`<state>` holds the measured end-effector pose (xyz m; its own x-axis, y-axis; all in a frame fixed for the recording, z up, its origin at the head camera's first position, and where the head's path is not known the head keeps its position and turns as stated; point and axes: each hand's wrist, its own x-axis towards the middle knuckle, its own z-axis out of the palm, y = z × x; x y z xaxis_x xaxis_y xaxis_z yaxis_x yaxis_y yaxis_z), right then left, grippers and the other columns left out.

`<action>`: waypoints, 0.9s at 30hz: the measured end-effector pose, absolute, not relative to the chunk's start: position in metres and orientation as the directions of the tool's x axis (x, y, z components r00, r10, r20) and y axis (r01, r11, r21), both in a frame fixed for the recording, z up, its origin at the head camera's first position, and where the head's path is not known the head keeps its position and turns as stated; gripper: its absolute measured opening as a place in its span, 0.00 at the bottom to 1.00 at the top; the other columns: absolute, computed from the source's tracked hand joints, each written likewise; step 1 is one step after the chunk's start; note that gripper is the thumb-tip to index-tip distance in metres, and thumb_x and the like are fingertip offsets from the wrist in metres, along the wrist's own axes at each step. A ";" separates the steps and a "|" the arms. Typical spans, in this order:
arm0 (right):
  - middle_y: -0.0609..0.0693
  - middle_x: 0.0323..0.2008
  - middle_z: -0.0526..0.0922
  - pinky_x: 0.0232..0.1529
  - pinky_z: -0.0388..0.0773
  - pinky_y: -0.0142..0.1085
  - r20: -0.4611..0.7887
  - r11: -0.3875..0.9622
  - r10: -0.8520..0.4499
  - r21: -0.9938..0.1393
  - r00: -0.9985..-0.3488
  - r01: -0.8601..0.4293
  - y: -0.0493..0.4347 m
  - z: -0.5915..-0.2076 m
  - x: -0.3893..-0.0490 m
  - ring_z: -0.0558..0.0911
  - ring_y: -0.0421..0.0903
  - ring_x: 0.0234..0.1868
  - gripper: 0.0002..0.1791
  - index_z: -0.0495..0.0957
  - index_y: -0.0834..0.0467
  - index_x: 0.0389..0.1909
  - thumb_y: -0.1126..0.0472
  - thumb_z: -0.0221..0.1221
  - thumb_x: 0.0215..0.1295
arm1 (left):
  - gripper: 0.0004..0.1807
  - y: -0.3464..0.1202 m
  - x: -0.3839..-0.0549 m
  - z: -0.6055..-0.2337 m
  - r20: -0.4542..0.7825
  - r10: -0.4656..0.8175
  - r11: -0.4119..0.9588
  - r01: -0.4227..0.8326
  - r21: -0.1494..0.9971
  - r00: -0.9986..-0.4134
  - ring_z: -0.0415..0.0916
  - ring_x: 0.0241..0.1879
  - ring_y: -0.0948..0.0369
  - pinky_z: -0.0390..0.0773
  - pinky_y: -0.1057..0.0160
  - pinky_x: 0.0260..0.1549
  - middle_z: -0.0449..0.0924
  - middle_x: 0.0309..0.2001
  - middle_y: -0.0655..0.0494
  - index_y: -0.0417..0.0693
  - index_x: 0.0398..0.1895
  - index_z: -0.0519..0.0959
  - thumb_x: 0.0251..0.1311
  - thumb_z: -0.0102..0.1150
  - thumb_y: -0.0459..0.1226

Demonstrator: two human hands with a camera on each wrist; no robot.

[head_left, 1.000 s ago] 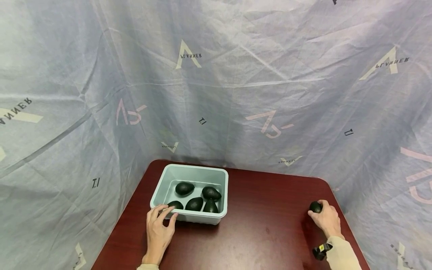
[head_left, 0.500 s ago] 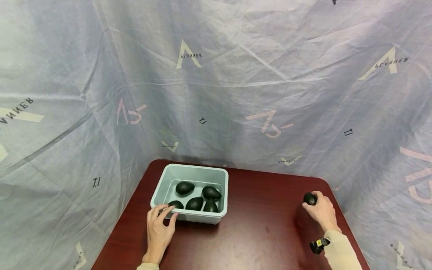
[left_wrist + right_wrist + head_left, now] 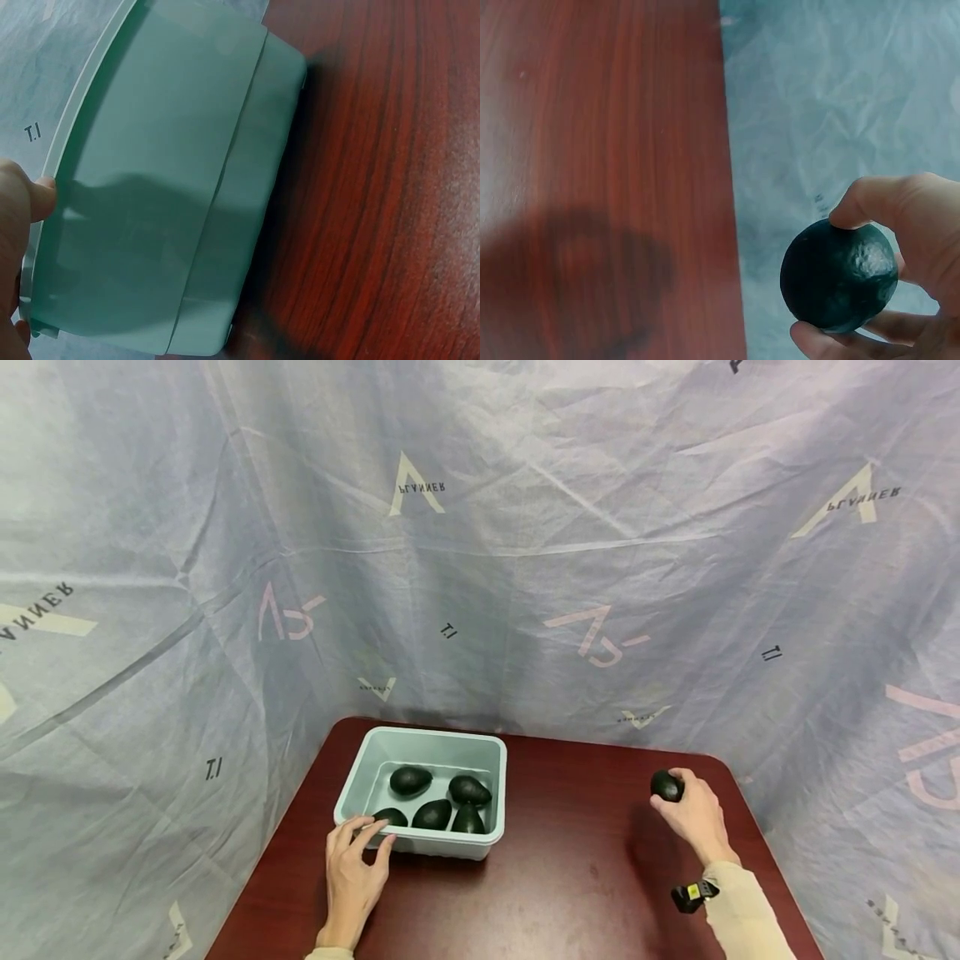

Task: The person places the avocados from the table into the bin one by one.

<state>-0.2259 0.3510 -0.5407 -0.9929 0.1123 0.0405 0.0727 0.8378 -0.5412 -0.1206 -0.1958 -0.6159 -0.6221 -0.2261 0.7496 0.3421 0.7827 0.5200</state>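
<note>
Between thumb and fingers my right hand [image 3: 693, 814] grips a dark green avocado [image 3: 667, 786], held over the right part of the table. In the right wrist view the same avocado [image 3: 838, 276] shows round and glossy, thumb on one side and fingertips on the other. My left hand [image 3: 354, 877] is at the near left corner of a pale green plastic bin [image 3: 495, 777], its fingers over the rim and its thumb outside. The left wrist view shows the thumb [image 3: 43, 198] against the rim of the bin [image 3: 172, 150]. Several avocados [image 3: 410, 780] lie inside the bin.
The dark red wooden table [image 3: 570, 860] has rounded far corners. Grey printed cloth [image 3: 480, 568] hangs close behind it and along both sides. A small black device [image 3: 693, 893] is strapped at the right wrist, by the cream sleeve [image 3: 746, 910].
My right hand has carried the avocado up and to the left, away from the table's right edge. The left hand stays at the bin's corner, and the bin has not moved.
</note>
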 end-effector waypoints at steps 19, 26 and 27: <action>0.69 0.67 0.75 0.51 0.80 0.61 0.137 0.811 0.047 -0.584 -0.989 -0.042 0.301 -0.520 -0.234 0.79 0.67 0.59 0.37 0.68 0.59 0.75 0.52 0.67 0.69 | 0.16 -0.198 -0.121 -0.619 0.715 -0.237 0.773 0.318 0.549 -0.657 0.75 0.57 0.39 0.61 0.62 0.68 0.85 0.47 0.44 0.44 0.44 0.91 0.50 0.82 0.32; 0.67 0.68 0.75 0.52 0.82 0.60 0.151 0.783 0.010 -0.616 -0.988 -0.086 0.283 -0.510 -0.235 0.80 0.66 0.61 0.37 0.68 0.58 0.76 0.53 0.66 0.70 | 0.17 -0.196 -0.121 -0.620 0.736 -0.238 0.777 0.330 0.536 -0.634 0.76 0.55 0.38 0.67 0.53 0.64 0.86 0.46 0.44 0.45 0.43 0.92 0.47 0.83 0.30; 0.67 0.68 0.76 0.52 0.82 0.60 0.152 0.780 0.007 -0.619 -0.988 -0.090 0.280 -0.508 -0.235 0.80 0.66 0.60 0.36 0.69 0.58 0.76 0.53 0.66 0.70 | 0.18 -0.195 -0.120 -0.619 0.745 -0.236 0.779 0.336 0.529 -0.624 0.76 0.54 0.38 0.68 0.51 0.63 0.86 0.45 0.43 0.45 0.43 0.92 0.47 0.83 0.30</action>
